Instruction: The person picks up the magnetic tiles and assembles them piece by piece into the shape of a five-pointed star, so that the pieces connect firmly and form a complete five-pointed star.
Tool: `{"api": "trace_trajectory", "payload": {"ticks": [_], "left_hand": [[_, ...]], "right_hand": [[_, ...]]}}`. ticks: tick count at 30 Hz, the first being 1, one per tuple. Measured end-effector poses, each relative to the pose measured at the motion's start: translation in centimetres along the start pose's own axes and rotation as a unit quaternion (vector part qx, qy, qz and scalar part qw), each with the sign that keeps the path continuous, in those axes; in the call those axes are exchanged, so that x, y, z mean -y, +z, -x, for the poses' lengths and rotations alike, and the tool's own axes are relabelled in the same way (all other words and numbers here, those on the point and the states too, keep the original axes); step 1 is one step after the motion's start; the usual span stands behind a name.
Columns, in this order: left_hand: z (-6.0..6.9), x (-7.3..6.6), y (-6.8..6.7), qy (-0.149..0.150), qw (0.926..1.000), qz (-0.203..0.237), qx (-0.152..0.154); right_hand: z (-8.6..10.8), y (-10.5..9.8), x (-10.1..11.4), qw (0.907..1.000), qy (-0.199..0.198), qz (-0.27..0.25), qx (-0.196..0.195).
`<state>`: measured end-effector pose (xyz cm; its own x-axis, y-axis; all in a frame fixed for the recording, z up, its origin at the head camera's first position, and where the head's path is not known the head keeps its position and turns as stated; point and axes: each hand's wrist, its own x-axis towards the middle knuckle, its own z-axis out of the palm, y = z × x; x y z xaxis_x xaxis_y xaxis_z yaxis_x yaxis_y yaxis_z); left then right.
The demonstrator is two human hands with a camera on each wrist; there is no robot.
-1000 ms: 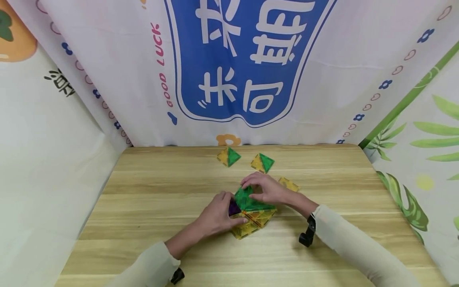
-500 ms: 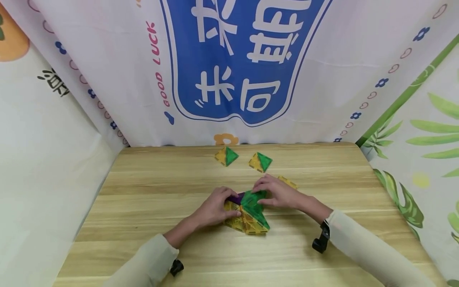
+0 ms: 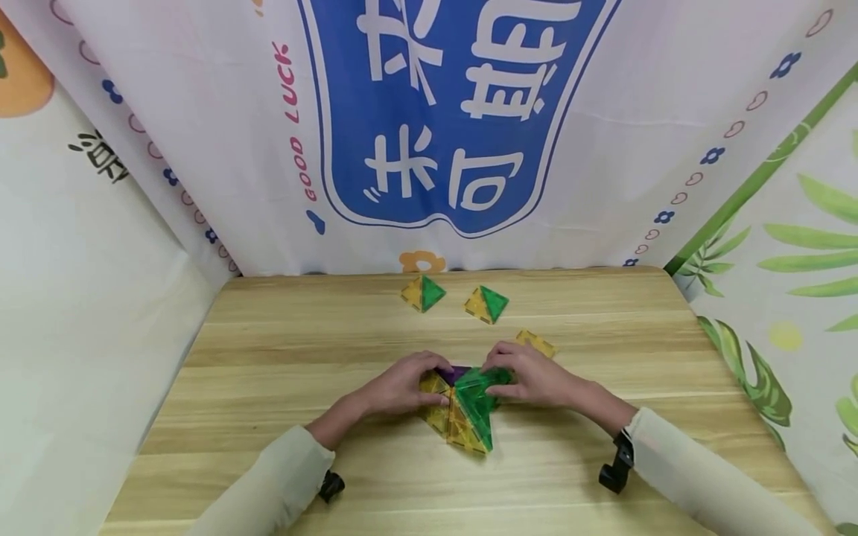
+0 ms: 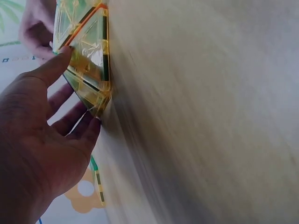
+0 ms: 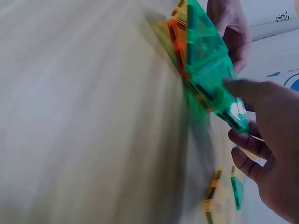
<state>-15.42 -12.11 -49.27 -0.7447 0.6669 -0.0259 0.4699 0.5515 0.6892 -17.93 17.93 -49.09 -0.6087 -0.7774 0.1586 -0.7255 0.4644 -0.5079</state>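
A low, peaked structure of translucent magnetic tiles sits between both hands: yellow tiles in front, green tiles on the right and a purple tile behind. My left hand grips its left side. In the left wrist view, that thumb presses a yellow tile while the other fingers reach round the far side. My right hand pinches the green side. The right wrist view shows the thumb on a green tile, fingers behind its edge. An orange edge shows beside the green.
Two flat yellow-and-green tile pairs, a left pair and a right pair, lie near the back edge of the wooden table. A yellow tile lies just behind my right hand. A printed curtain hangs behind the table.
The structure has turned clockwise as seen from above, its yellow front corner swinging toward me. My right hand has shifted right and nearer, and my left hand stays at the left side.
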Motion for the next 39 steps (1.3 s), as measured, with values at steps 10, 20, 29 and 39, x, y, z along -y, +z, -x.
{"api": "trace_trajectory", "payload": {"ticks": [10,20,29,39], "left_hand": [[-1.0,2.3,-3.7,-0.038,0.9901,0.094,-0.097],[-3.5,5.4,-6.6,-0.119,0.9674,0.095,-0.203],[-5.3,7.5,-7.6,-0.183,0.9586,0.070,-0.207],[-7.3,8.8,-7.0,-0.196,0.9589,0.086,-0.187]], "right_hand": [[-6.6,-2.6,-0.4,0.9954,0.076,-0.057,-0.012],[-13.3,-2.2,-2.7,0.9708,0.212,-0.111,-0.012],[-17.1,-0.8,-4.1,0.9614,0.251,-0.112,-0.012],[-19.2,0.6,-5.1,0.9617,0.268,-0.058,-0.009]]}}
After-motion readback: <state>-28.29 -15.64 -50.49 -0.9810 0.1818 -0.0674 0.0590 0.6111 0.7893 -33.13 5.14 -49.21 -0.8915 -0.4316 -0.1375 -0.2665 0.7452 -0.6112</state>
